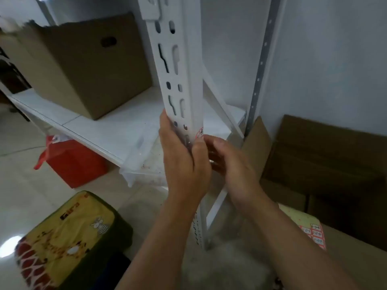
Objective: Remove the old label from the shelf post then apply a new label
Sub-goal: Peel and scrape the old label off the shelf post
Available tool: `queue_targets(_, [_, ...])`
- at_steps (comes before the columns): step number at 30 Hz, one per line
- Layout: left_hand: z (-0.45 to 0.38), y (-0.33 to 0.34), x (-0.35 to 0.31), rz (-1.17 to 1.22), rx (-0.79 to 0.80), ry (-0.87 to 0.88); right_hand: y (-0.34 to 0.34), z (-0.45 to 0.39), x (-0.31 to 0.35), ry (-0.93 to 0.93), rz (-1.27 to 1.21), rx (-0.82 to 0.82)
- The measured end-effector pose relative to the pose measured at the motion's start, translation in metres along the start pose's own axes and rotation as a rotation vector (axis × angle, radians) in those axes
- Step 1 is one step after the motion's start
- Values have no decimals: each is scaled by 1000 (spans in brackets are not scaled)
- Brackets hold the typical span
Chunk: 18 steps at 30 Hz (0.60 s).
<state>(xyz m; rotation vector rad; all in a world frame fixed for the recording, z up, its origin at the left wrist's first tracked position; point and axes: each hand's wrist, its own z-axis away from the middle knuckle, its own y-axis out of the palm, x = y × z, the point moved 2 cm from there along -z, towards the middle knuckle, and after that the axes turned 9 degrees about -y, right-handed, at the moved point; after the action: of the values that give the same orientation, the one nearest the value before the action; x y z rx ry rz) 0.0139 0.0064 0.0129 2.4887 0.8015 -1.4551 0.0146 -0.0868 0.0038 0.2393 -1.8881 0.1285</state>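
Label (199, 133) — small, white with a red border and some handwriting — sits on the white shelf post (184, 76), on the corner edge of the post, near the centre of the view. It is only partly visible, because both hands meet just under it.

The left hand (182, 162) holds the post from the 9 o'clock side: its fingers (165, 124) lie along the slotted face and the thumb presses near the corner edge, so the hand is wrapped around the post. The right hand (232, 162) comes from 3 o'clock; its thumb (215, 141) touches the post right below the label, and the other fingers are loosely curled behind the post. I cannot tell if the right hand already pinches the edge of the label or only rests against it.

At 10 o'clock a brown box (83, 65) stands on the white shelf (117, 130). Under the shelf, at 8 o'clock, a red box (75, 164) is on the floor, and at 7 o'clock there is a yellow cushion (62, 233) with cartoon animals. At 4 o'clock a sheet of labels (314, 235) with red borders lies on a flat cardboard (345, 258) — close to the right forearm. More cardboard pieces (326, 155) lean on the wall at 3 o'clock.
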Motion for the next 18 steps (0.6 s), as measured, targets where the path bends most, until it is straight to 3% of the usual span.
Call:
queue_targets(9, [-4, 0, 4, -75, -30, -4, 1, 6, -4, -3, -12, 47])
queue_targets(18, [-4, 4, 1, -87, -45, -3, 10, -1, 1, -184, 33, -84])
